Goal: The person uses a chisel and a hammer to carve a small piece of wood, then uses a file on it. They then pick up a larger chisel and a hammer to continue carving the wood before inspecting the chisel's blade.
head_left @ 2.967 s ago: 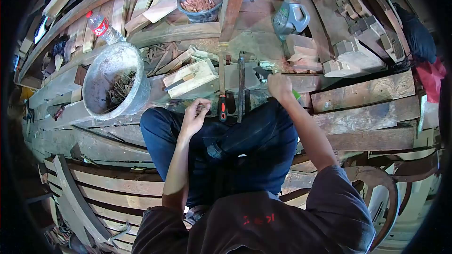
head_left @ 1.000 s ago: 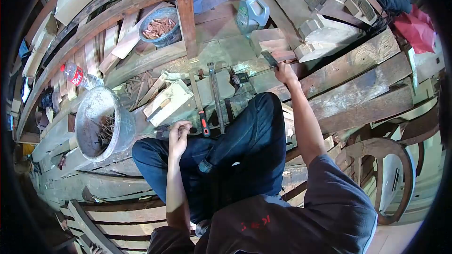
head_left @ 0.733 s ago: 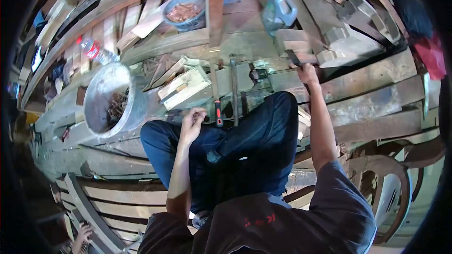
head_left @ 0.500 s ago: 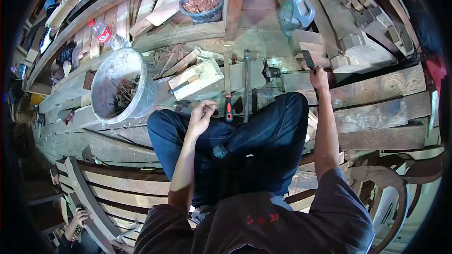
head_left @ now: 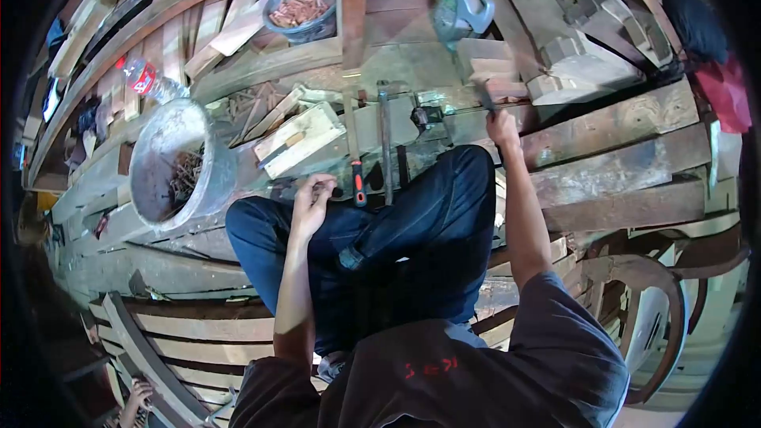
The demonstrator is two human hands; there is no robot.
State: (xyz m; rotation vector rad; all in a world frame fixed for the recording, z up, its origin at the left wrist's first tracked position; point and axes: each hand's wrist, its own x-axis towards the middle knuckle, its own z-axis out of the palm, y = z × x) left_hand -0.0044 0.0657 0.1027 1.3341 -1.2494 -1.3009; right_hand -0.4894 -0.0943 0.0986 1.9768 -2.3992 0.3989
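- Planks [head_left: 618,162] – the person sits cross-legged on uneven, gappy boards. Any hard swing or lean could shift their weight, and a small part dropped here would likely go through a gap.
- Bucket [head_left: 162,123] – sits just beside the left knee with rusty nails heaped inside. A knee or elbow nudge could tip it & spill the nails under the legs.
- Wood blocks [head_left: 491,71] – loose pieces are stacked near the right hand. One could get knocked & slide off toward the jug [head_left: 464,6] or down onto the shin.
- Right hand [head_left: 504,125] – arm stretched fwd past the right knee, fingers clamped on a dark tool [head_left: 483,95] whose head points up toward the blocks. It's prob. a chisel or small hammer, but the view is too warped to say. The grip is at full reach, so control looks weak. A slip could send the tool into the blocks or back onto the knee.
- Red-handled tool [head_left: 358,184] & metal bar [head_left: 385,147] – both lie on the planks betw. the knees, ends toward the legs. A shifted leg could roll them or catch on a point.
- Left hand [head_left: 311,204] – rests by the left knee, fingers curled together, touching the planks near the red handle. I can't tell if anything small is pinched in them – if so, it's easily lost among the scraps.
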